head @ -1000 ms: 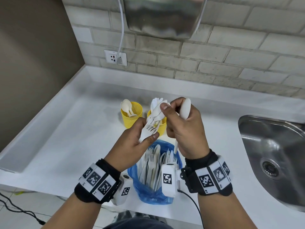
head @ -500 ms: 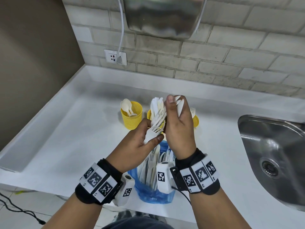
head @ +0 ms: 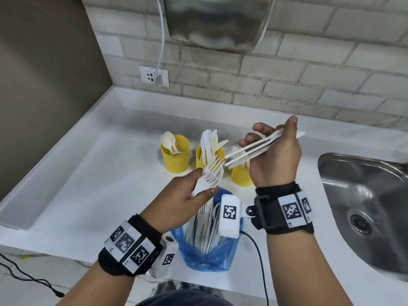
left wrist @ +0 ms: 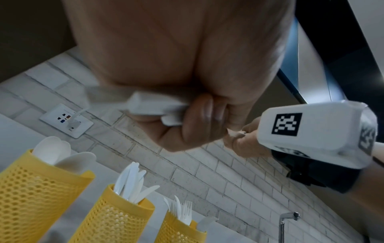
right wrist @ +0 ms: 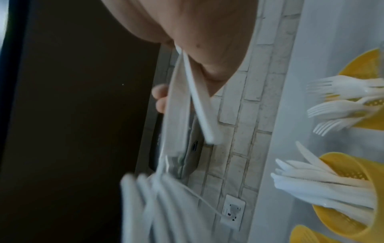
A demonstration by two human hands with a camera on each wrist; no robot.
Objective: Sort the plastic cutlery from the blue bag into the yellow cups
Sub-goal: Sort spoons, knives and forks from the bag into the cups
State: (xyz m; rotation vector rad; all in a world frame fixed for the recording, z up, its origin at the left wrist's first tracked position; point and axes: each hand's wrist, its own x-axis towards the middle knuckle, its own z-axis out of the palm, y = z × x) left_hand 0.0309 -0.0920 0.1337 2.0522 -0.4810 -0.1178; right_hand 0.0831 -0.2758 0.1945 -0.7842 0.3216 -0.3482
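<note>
Three yellow mesh cups stand in a row on the white counter: the left cup [head: 175, 153] holds spoons, the middle cup [head: 204, 159] knives, the right cup [head: 240, 175] forks. The blue bag [head: 206, 258] of white cutlery stands at the counter's front edge. My left hand [head: 187, 198] grips a small bunch of white forks [head: 212, 173] above the bag, tines pointing away. My right hand [head: 273, 151] holds a few white cutlery pieces [head: 254, 150] sideways above the right cup, handle ends pointing left; their type is hidden by the fingers.
A steel sink [head: 364, 208] lies to the right. A wall socket [head: 153, 76] with a white cable and a steel dispenser [head: 216, 21] hang on the brick wall behind. The counter's front edge runs just under the bag.
My right hand pulled a few pieces out of the left hand's bunch and moved right, over the right cup. The left hand kept the forks and sank slightly toward the bag.
</note>
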